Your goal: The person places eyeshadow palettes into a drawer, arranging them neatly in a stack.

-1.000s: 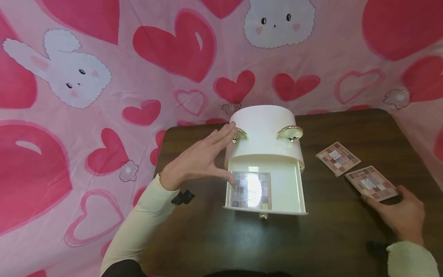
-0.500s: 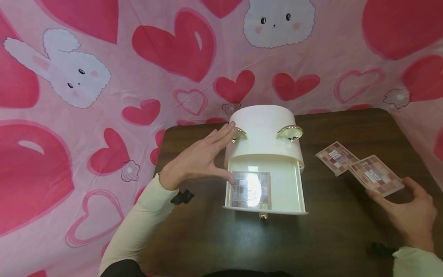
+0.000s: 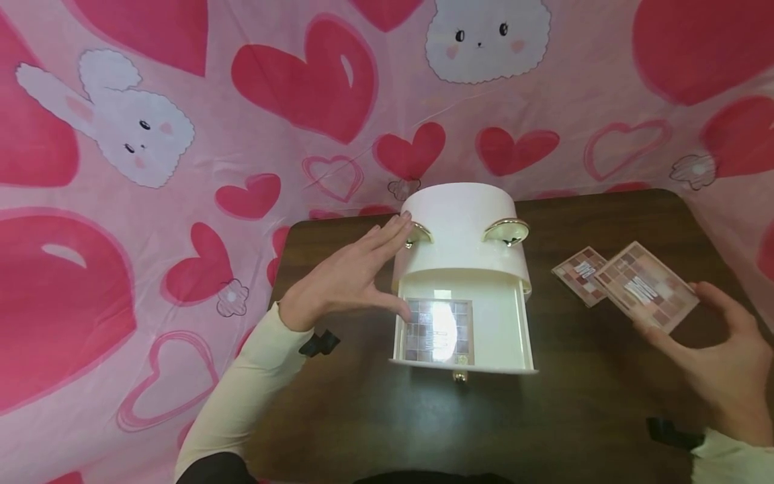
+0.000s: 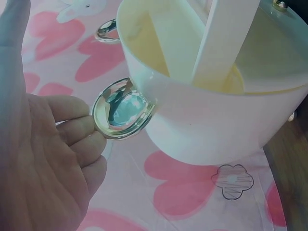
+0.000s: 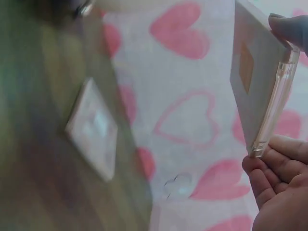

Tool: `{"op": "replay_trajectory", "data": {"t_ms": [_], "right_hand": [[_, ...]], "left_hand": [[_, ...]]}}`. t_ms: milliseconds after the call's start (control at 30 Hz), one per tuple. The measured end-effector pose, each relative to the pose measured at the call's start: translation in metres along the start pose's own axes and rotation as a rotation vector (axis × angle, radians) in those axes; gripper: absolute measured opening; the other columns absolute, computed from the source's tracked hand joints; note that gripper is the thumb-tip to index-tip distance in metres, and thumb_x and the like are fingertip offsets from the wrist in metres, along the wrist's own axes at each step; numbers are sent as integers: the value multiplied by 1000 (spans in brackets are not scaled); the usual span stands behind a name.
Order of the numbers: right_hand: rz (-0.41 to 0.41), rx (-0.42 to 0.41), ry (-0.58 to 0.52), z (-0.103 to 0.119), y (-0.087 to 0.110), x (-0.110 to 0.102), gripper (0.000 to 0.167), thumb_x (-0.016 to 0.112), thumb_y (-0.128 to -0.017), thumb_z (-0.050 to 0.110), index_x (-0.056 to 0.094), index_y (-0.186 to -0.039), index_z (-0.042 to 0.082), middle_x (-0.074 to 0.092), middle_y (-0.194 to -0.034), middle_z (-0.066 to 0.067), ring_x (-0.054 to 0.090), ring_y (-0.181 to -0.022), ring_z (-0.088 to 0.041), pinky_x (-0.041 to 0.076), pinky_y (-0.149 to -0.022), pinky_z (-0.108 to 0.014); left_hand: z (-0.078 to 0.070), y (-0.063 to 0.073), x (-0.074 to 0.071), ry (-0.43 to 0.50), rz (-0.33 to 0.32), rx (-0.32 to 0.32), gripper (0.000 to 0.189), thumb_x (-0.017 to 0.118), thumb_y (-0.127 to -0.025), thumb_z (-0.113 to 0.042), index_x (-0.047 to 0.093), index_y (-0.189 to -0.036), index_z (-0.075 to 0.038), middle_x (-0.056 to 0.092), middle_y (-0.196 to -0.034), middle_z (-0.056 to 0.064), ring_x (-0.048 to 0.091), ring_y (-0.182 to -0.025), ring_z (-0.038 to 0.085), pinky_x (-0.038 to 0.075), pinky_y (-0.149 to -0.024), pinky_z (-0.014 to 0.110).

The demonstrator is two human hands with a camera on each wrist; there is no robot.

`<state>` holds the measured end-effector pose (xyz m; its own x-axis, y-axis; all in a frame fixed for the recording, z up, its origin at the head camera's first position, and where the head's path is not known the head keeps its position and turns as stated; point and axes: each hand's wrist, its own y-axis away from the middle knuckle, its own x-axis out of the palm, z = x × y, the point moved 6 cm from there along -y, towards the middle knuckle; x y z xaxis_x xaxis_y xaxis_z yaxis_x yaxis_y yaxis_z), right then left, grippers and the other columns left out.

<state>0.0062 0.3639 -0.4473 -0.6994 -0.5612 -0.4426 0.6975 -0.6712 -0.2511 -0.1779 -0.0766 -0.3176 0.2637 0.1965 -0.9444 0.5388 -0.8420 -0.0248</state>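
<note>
My right hand (image 3: 719,366) pinches an eyeshadow palette (image 3: 665,289) by its edges between thumb and fingers, raised off the table. In the right wrist view the palette's pale back (image 5: 260,53) and clear edge face the camera. A second palette (image 3: 574,272) lies on the table, partly overlapped by the held one in the head view. My left hand (image 3: 351,279) is at the left side of a white cosmetics organizer (image 3: 459,228), fingers extended by its gold-rimmed handle (image 4: 125,110), thumb over the left edge of the pulled-out drawer (image 3: 498,329). Inside that drawer, on the left, lies a third palette (image 3: 420,343).
The organizer stands on a dark wooden table (image 3: 363,417) near its back edge, with a second gold-rimmed handle (image 3: 506,232) on its right. A small gold knob (image 3: 460,377) sticks out from the drawer front. Pink heart-print cloth (image 3: 272,134) hangs behind.
My right hand has lifted its palette off the table, and it now overlaps the one lying there. The left hand, organizer and drawer have stayed in place.
</note>
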Motion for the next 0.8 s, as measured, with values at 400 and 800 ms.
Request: {"op": "replay_trajectory", "data": {"t_ms": [400, 800], "right_hand": [[116, -286, -159, 79, 13, 6, 104, 87, -38, -21, 62, -136, 1, 63, -132, 7, 51, -120, -8, 33, -103, -15], [283, -539, -182, 140, 28, 26, 113, 95, -26, -7, 59, -134, -7, 62, -132, 1, 48, -118, -6, 34, -99, -13]], "left_hand": [[-2, 0, 0, 20, 7, -12, 122, 75, -73, -71, 15, -162, -14, 8, -168, -1, 5, -152, 12, 18, -121, 41], [-2, 1, -1, 18, 4, -24, 121, 73, -73, -72, 14, -162, -16, 8, -168, -3, 7, -152, 13, 18, -121, 40]]}}
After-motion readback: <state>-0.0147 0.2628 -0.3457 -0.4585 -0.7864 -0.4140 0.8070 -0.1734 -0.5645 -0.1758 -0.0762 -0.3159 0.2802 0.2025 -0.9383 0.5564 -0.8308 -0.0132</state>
